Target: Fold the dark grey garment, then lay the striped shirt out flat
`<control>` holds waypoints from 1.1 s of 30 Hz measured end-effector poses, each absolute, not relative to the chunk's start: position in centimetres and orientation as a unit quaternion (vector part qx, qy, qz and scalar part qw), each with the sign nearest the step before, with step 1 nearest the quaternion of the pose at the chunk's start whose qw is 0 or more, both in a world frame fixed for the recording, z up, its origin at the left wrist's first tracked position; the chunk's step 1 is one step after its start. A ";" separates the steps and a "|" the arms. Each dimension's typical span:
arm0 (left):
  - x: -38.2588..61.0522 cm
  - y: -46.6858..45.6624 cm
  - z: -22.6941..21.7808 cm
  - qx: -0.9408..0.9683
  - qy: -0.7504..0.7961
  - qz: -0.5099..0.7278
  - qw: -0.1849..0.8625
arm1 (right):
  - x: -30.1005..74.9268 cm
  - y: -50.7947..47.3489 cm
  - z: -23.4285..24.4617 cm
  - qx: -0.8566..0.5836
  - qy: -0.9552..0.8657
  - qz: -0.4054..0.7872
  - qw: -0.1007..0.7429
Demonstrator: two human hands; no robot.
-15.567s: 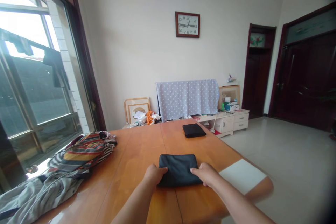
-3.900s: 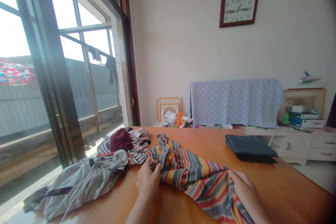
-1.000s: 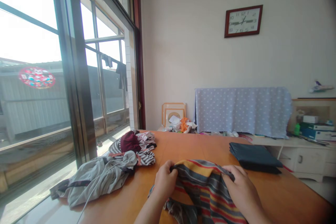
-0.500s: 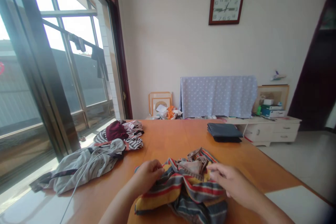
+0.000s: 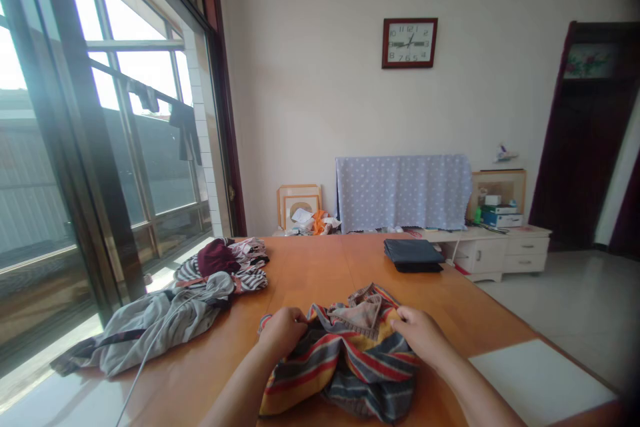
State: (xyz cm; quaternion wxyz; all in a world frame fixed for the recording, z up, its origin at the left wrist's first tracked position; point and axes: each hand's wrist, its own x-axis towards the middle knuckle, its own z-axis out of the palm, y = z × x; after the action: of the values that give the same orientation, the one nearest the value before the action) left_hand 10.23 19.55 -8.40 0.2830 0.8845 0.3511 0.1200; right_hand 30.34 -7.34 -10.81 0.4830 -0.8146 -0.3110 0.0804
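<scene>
Striped garment (image 5: 345, 363), stretched taut one second ago, now lies bunched on surface (image 5: 310, 267), inner side showing; left hand (image 5: 283, 332) and right hand (image 5: 419, 335) each keep grip clamped on its upper edge.

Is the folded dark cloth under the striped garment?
No, the folded dark cloth lies apart from the striped garment, farther back on the table.

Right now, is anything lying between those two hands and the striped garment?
Nothing visible. The left hand and right hand both grasp the striped garment directly. The clothes pile lies off to the left and the folded dark stack sits farther back, both apart from it.
</scene>
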 end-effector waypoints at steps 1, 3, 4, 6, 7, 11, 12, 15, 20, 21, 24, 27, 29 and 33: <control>10.1 19.7 -8.0 0.881 0.353 0.134 0.285 | 30.5 -7.5 -10.3 -0.816 -0.305 0.071 0.485; 9.9 20.0 -7.1 0.873 0.356 0.170 0.288 | 30.8 -8.0 -9.2 -0.816 -0.294 0.041 0.496; 9.8 20.1 -6.6 0.868 0.357 0.189 0.290 | 30.9 -8.3 -8.8 -0.812 -0.292 0.026 0.505; 9.7 20.2 -5.9 0.858 0.356 0.210 0.304 | 30.8 -8.8 -8.2 -0.794 -0.299 0.029 0.529; 9.6 20.1 -5.6 0.856 0.353 0.207 0.317 | 30.6 -9.1 -8.1 -0.783 -0.304 0.054 0.540; 9.3 19.0 -5.6 0.856 0.329 0.133 0.376 | 29.9 -10.1 -8.1 -0.753 -0.307 0.203 0.546; 9.2 18.7 -5.7 0.856 0.327 0.114 0.385 | 29.8 -10.3 -8.1 -0.750 -0.299 0.221 0.547; 9.2 18.3 -6.2 0.863 0.312 0.094 0.385 | 29.7 -10.5 -8.3 -0.720 -0.283 0.247 0.584; 9.8 18.5 -7.6 0.918 0.216 0.022 0.331 | 30.3 -9.9 -10.0 -0.723 -0.333 0.279 0.538; 10.0 18.6 -8.0 0.922 0.207 0.009 0.328 | 30.5 -9.8 -10.3 -0.737 -0.337 0.272 0.519; 10.4 19.0 -8.6 0.913 0.211 0.039 0.346 | 31.1 -9.6 -10.6 -0.752 -0.330 0.228 0.524; 10.3 19.6 -7.7 0.893 0.232 0.145 0.358 | 31.5 -9.6 -9.3 -0.733 -0.309 0.181 0.578; 10.0 19.9 -6.1 0.864 0.250 0.252 0.356 | 31.4 -9.5 -7.9 -0.711 -0.287 0.157 0.623; 9.1 19.2 -2.6 0.754 0.267 0.387 0.459 | 30.6 -9.4 -5.3 -0.645 -0.221 0.150 0.716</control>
State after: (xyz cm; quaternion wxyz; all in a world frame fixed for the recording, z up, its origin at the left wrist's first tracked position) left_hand 9.14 19.17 -2.58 0.4594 0.7540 0.2666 0.3865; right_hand 30.59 -9.43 -5.33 0.7161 -0.6449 -0.2207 0.1501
